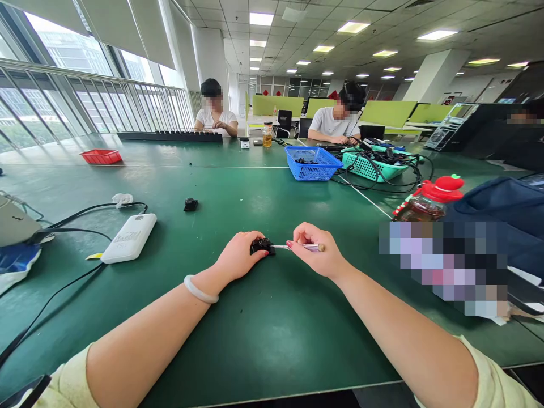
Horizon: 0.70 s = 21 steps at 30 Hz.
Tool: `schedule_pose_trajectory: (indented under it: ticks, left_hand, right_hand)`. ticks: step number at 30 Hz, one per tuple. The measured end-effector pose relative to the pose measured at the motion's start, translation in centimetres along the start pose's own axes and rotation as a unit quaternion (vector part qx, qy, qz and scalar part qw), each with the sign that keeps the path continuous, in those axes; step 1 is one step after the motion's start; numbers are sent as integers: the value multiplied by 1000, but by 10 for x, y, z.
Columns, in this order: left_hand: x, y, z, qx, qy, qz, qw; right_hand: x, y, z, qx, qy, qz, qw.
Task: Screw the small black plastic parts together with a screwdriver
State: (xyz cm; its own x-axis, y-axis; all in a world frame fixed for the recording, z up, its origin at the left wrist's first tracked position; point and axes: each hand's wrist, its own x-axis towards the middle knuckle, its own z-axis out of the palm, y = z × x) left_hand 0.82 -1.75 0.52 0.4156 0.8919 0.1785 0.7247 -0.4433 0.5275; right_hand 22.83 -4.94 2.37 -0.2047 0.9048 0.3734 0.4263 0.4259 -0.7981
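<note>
My left hand (243, 256), with a pale bangle on its wrist, grips a small black part (262, 245) against the green table top. Its thumb and fingers close around the part's left side, hiding some of it. In my right hand (317, 249) is a screwdriver (313, 247), pinched between thumb and fingers. The thin metal shaft points left, and its tip meets or nearly meets the black part's right side. Another small black piece (191, 204) lies apart, farther back and to the left.
On the left sit a white power bank (130, 238) with black cables and a red tray (101, 157). A blue basket (313, 164) and a green basket (374, 167) with cables stand at the back right. A red-lidded bottle (429, 201) is on the right. Two people sit across.
</note>
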Motion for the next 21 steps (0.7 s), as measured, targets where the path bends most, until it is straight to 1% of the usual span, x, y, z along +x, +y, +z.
schedule_pose_trajectory:
  ticks: [7,12,14,16,19,21]
  left_hand:
    - [0,1,-1,-1,2,3,1000]
    - [0,0,-1,-5,1,4,1000]
    - [0,0,-1,-6,0,3,1000]
    - [0,0,-1,-6,0,3,1000]
    - [0,0,-1,-5,0,2,1000]
    - [0,0,-1,-5,-1,1,1000]
  right_hand:
    - [0,-1,-2,4,8,-4,1000]
    - [3,-2,-3,-10,40,-5,999]
    - [5,0,-3,-8,56,13,998]
    - [7,3,-3,16,67,47,997]
    - [10,10,-4,90,64,100,989]
    - [12,14,-4,137,57,122,981]
